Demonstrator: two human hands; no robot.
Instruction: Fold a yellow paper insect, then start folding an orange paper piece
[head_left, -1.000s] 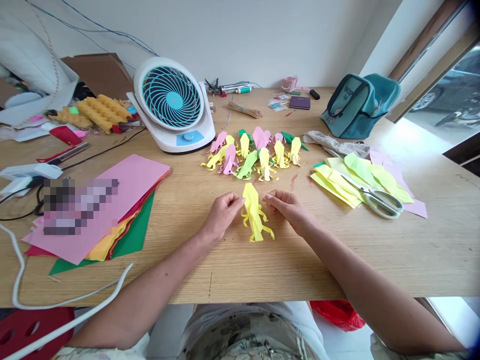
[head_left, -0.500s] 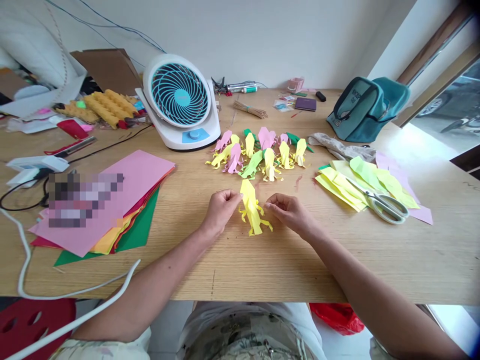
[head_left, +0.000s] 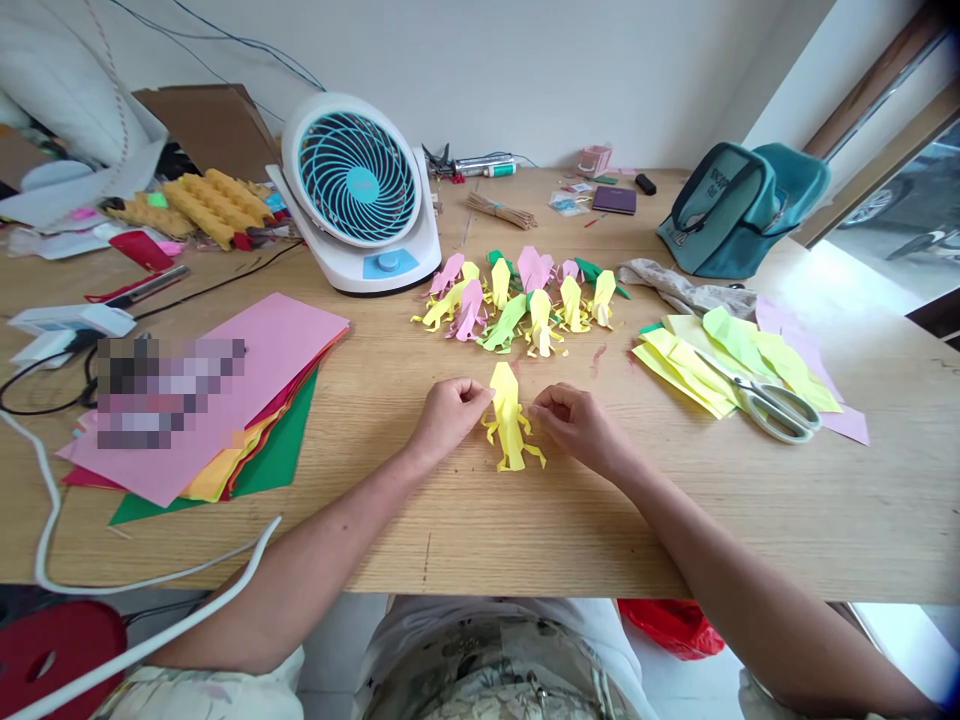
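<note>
A yellow paper cutout figure, with thin curled strips at its sides like legs, lies on the wooden table in front of me. My left hand is closed in a pinch at the figure's upper left edge. On the other side, my right hand has its fingers curled together, close beside the side strips with a small gap; nothing shows in it. Just beyond are several similar paper figures in yellow, pink and green, grouped close together.
Scissors lie on yellow and green paper pieces at the right. Coloured paper sheets are stacked at the left, near a white cable. A fan and a teal bag stand farther back.
The yellow figure has shifted slightly right and sits straighter. My left fingertips have moved a little right with it; my right hand has barely moved. The view has tilted slightly.
</note>
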